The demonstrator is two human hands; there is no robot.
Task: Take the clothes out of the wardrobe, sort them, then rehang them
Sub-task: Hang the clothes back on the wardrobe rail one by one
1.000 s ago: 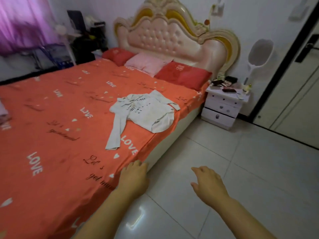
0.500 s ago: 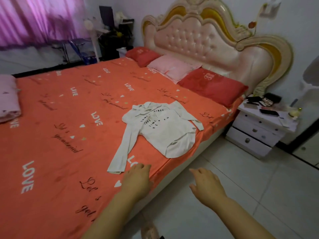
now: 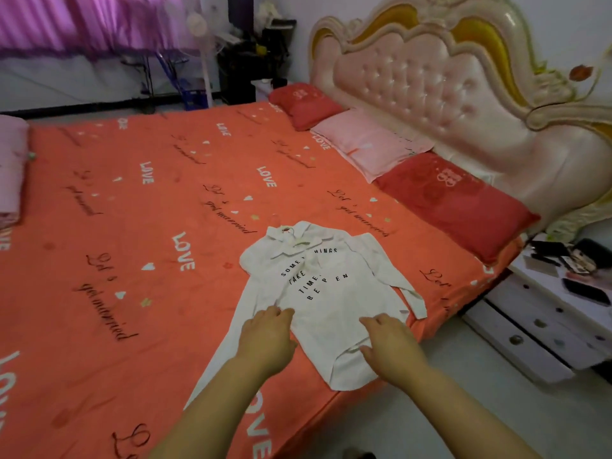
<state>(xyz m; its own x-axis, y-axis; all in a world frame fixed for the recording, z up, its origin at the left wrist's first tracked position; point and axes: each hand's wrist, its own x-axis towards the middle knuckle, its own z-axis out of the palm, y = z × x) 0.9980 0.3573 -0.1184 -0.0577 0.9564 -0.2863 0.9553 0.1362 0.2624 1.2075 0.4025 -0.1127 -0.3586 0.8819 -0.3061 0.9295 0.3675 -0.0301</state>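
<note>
Two bare hands, mine, reach over a white long-sleeved shirt (image 3: 334,313) that is spread flat on the near right part of a bed's orange sheet (image 3: 132,243). My left hand (image 3: 269,337) is over the shirt's left side, where one sleeve runs down toward the near edge of the bed. My right hand (image 3: 392,341) is over the lower hem on the right. Both hands are palm down with fingers loosely bent, and neither grips anything. I cannot tell whether the fingertips touch the cloth.

The shirt lies front up with its collar toward the far side and black lettering across the chest. Its other sleeve slants down toward the bed's right edge. The sheet is printed with white "LOVE" lettering, dark script and small hearts.

Three pillows line the head of the bed on the right: a far red pillow (image 3: 304,106), a pink pillow (image 3: 371,145) in the middle and a near red pillow (image 3: 460,203). They lie along a tufted pink headboard (image 3: 440,91) with a cream and gold frame. A white nightstand (image 3: 536,326) with drawers stands just beside the bed on the right, and small dark items lie on its top. Folded pink bedding (image 3: 11,173) rests at the left edge of the sheet. Beyond the bed, a standing fan (image 3: 198,26) rises near a purple curtain (image 3: 82,21).
</note>
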